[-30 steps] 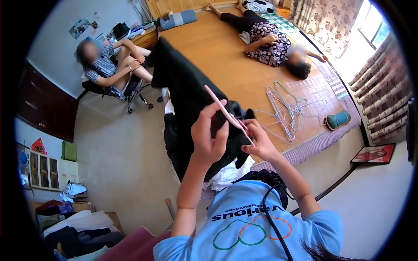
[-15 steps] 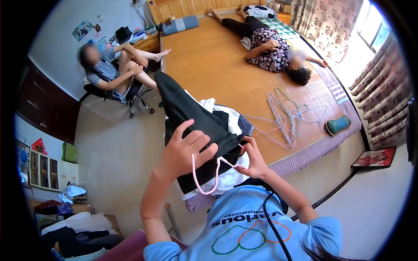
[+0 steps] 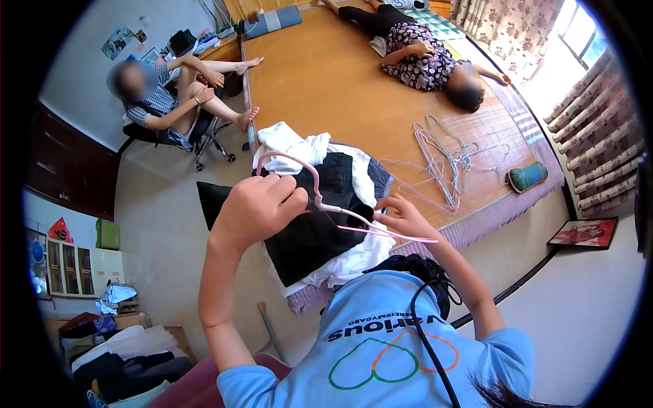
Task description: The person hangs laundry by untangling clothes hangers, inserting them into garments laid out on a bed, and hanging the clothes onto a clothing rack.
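A pink clothes hanger [image 3: 317, 183] is tilted over the pile, its curved hook upward and its thin arms running right. My left hand [image 3: 255, 212] is closed, with the hook's end at its curled fingers. Beneath and beyond it lies a black garment [image 3: 303, 245], with a dark corner sticking out left of my wrist. My right hand [image 3: 403, 216] has its fingertips closed at the garment's edge, by a dark opening behind the hanger arms. White clothes [image 3: 292, 146] and other dark cloth lie under and around the garment on the bed's corner.
Several loose hangers [image 3: 442, 166] lie on the bed mat [image 3: 313, 81], near a blue-green cylindrical object [image 3: 527, 177]. One person [image 3: 428, 61] lies on the bed; another [image 3: 163, 102] sits on a wheeled chair at left. Folded clothes [image 3: 129, 364] are heaped at lower left.
The black garment's raised part has dropped down and left. The hanger's hook has swung from pointing down to pointing up. My left hand has moved left, my right hand slightly right and up.
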Motion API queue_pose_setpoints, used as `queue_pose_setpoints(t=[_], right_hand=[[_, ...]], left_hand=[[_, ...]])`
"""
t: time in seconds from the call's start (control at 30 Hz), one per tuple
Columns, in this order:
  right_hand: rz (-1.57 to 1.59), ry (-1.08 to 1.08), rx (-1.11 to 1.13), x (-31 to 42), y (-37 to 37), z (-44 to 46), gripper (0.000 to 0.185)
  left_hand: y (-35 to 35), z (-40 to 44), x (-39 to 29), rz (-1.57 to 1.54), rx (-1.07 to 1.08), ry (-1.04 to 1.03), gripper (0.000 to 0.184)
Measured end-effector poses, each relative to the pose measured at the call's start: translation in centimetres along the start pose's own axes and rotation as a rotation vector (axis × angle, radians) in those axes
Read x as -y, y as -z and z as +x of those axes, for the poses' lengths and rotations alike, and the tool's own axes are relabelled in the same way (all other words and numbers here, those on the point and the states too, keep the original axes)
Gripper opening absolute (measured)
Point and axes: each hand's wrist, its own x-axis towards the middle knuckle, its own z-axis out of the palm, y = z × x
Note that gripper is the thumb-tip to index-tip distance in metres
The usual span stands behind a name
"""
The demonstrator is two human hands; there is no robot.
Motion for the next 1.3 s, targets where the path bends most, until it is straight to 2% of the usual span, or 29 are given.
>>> queue_pose_setpoints(t=[0.03,0.13,0.23,0.3,0.33,0.37,0.4,0.43,0.5,0.57,0.63,0.67,0.77,0.9,1.07,1.2,1.27,1.3], right_hand=[[0.003,-0.002,0.000,-0.2,-0.6,0.4,0.035],[-0.079,-0.030,-0.191,-2.7,-2.9,2.5,0.051],[-0.265,-0.148,-0.193,-3.0,-3.7,4.5,0.049],[-0.518,-0.154,-0.193,-4.6,-4.4,5.7,0.045],[-0.660,-0.062,-0.240,-5.2,-4.4,5.9,0.043],[-0.801,0.032,-0.287,-5.8,-4.3,5.9,0.041],[-0.737,-0.003,-0.264,-6.6,-3.7,6.1,0.039],[-0.593,0.022,-0.363,-9.3,-3.4,6.6,0.038],[-0.437,-0.147,-0.390,-8.9,-0.4,6.3,0.036],[-0.360,-0.089,-0.521,-8.2,1.8,5.9,0.034],[-0.310,-0.039,-0.542,-6.5,3.1,5.6,0.034],[-0.313,0.059,-0.541,-5.5,3.3,5.6,0.035],[-0.271,0.323,-0.505,-2.4,2.3,5.6,0.040],[-0.197,0.433,-0.408,0.1,0.0,5.5,0.041],[-0.148,0.646,-0.230,2.6,-5.0,4.8,0.043],[0.153,0.620,-0.012,4.4,-5.8,3.3,0.039],[0.239,0.597,0.058,4.6,-5.3,3.2,0.037],[0.324,0.572,0.125,4.8,-4.9,3.2,0.034]], left_hand=[[0.0,0.0,-0.1,-0.002,0.003,-0.001,0.022],[0.2,-0.1,-0.3,0.017,0.008,0.019,0.022],[0.1,-0.4,-0.3,-0.015,-0.017,0.067,0.022],[0.0,-0.7,-0.1,-0.231,-0.043,0.220,0.023],[-0.5,-1.2,0.1,-0.386,-0.058,0.316,0.025],[-0.8,-1.9,0.3,-0.386,-0.058,0.317,0.025],[-1.0,-2.7,0.4,-0.512,-0.020,0.473,0.024],[-1.2,-3.6,0.6,-0.635,0.018,0.628,0.023],[-1.7,-6.6,1.2,-0.737,0.084,0.771,0.018],[-3.5,-9.9,0.7,-0.672,0.119,0.877,0.016],[-4.7,-10.6,-1.0,-0.677,0.203,0.943,0.016],[-5.9,-10.9,-1.9,-0.627,0.095,0.869,0.015],[-8.3,-9.8,-4.8,-0.608,-0.021,1.014,0.014],[-10.8,-9.1,-7.9,-0.668,-0.202,0.978,0.015],[-12.8,-6.3,-11.7,-0.816,-0.146,0.926,0.012],[-13.4,-5.7,-12.9,-0.775,-0.174,0.921,0.009],[-12.9,-5.5,-13.1,-0.902,-0.262,1.070,0.011],[-12.8,-5.5,-13.1,-0.899,-0.268,1.066,0.011]])
